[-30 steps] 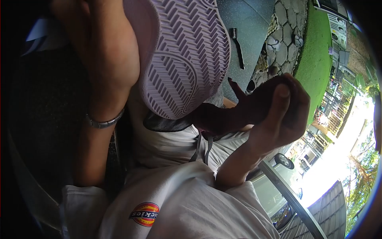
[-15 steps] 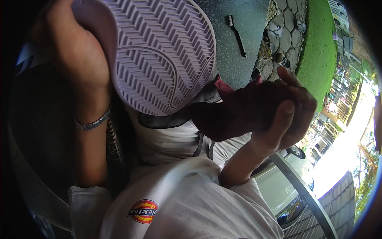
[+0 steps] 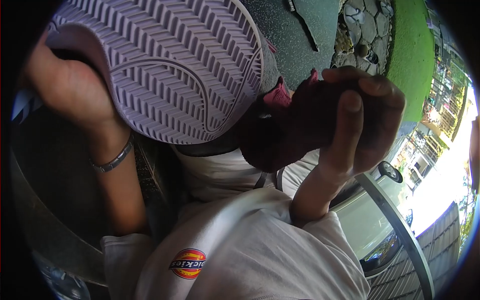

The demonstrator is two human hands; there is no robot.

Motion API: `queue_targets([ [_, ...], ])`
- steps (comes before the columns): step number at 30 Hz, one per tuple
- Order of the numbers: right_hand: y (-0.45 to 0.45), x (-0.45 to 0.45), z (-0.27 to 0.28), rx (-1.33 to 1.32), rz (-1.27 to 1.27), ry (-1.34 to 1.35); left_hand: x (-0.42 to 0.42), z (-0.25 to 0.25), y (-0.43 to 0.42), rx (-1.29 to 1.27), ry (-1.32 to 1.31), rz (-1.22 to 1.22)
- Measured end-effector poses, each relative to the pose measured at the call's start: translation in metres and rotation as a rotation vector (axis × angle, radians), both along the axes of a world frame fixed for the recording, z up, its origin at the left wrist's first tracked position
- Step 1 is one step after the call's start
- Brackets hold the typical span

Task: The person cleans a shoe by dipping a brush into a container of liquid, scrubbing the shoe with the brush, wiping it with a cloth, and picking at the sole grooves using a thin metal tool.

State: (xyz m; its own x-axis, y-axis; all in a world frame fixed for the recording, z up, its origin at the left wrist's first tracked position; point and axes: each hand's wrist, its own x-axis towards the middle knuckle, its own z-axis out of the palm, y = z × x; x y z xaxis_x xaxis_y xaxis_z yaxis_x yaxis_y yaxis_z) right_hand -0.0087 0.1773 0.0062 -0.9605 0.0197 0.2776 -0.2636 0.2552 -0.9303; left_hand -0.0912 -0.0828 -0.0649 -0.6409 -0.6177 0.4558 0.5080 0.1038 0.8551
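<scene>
A shoe with a pale lilac sole (image 3: pixel 175 65) fills the upper left, its zigzag tread facing the camera. My left hand (image 3: pixel 82 92), with a metal band on its wrist, holds the shoe from the left side; its fingertips are hidden behind the shoe. On the right, my right hand (image 3: pixel 367 120) is closed around a bunched dark red cloth (image 3: pixel 280 135). The cloth hangs beside the sole's lower right edge, over a black part below the shoe; whether it touches the shoe is unclear.
A black brush (image 3: pixel 305 27) lies on the speckled grey-green table (image 3: pixel 285 55). Beyond are stone paving (image 3: pixel 367 27) and a green strip (image 3: pixel 412 55). A metal bar (image 3: pixel 400 225) and a parked vehicle (image 3: pixel 365 220) stand at the lower right.
The shoe and my left hand have moved left in view, showing more of the tread. My right hand and the cloth have shifted slightly right. The brush appears higher in view.
</scene>
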Motion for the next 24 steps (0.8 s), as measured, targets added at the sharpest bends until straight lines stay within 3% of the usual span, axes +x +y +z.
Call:
queue_targets([
  [7,-0.002,-0.002,-0.018,-0.047,0.042,-0.084,-0.003,0.0,0.0,-0.001,-0.011,-0.049],
  [10,-0.003,-0.004,-0.028,0.239,0.11,-0.26,-0.004,0.0,0.0,0.002,-0.009,-0.058],
  [11,-0.008,0.0,-0.035,0.212,0.104,-0.346,-0.004,0.0,-0.001,0.004,-0.01,-0.062],
  [14,-0.015,-0.002,-0.041,0.439,0.116,-0.232,-0.004,-0.001,-0.001,0.002,-0.006,-0.071],
  [24,-0.016,-0.005,-0.044,0.422,0.132,-0.209,-0.006,0.001,-0.002,-0.005,0.014,-0.103],
])
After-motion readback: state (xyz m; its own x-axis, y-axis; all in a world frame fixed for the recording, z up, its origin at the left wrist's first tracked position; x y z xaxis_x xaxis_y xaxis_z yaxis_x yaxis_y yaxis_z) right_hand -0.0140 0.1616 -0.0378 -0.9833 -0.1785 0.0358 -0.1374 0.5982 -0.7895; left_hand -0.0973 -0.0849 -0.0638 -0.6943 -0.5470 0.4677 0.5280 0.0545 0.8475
